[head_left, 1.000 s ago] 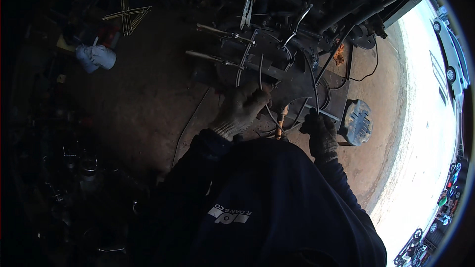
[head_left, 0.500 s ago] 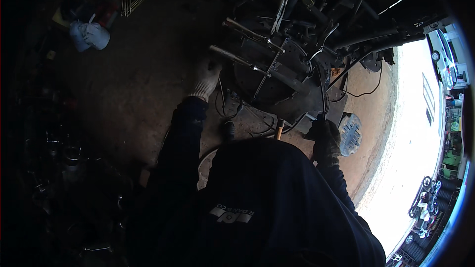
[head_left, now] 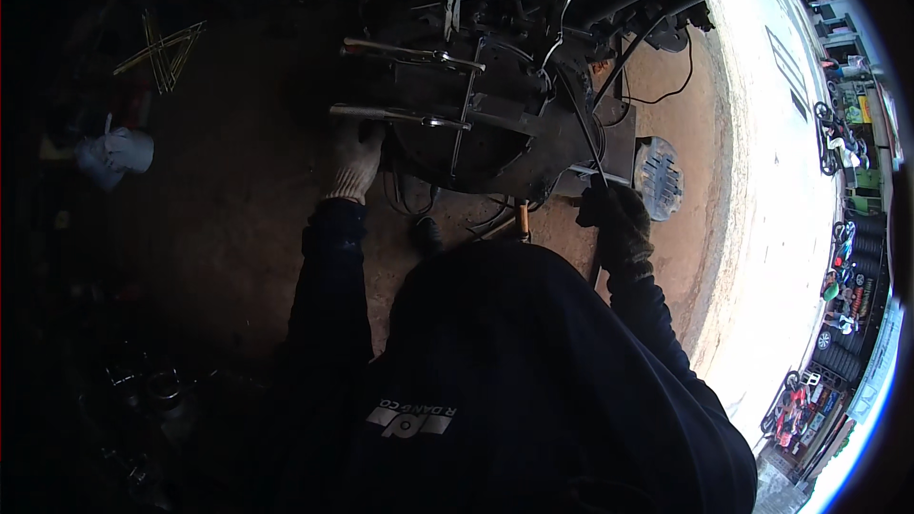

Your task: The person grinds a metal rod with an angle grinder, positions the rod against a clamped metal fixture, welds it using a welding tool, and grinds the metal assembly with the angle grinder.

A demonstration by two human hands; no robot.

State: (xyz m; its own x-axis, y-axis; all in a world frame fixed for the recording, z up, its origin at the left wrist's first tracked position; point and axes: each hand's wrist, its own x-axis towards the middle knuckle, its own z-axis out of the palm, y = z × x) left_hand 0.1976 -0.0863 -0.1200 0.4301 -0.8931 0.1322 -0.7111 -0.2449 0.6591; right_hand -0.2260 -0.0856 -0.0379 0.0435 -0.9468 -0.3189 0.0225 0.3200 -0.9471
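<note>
Head view: white-lettered garment (head_left: pixel 533 362), right grip (head_left: pixel 621 219) around rod (head_left: pixel 583 126), left grip (head_left: pixel 357 157) unclear

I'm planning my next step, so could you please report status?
Left hand by lower clamp, grip unclear. Right hand closed on slender dark piece. Dark metal plate under clamp. Possibly in the way: tan handle at near edge.

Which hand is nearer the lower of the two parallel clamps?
Left. Left hand is close under the clamp, at its left end; right hand farther off, lower right.
</note>
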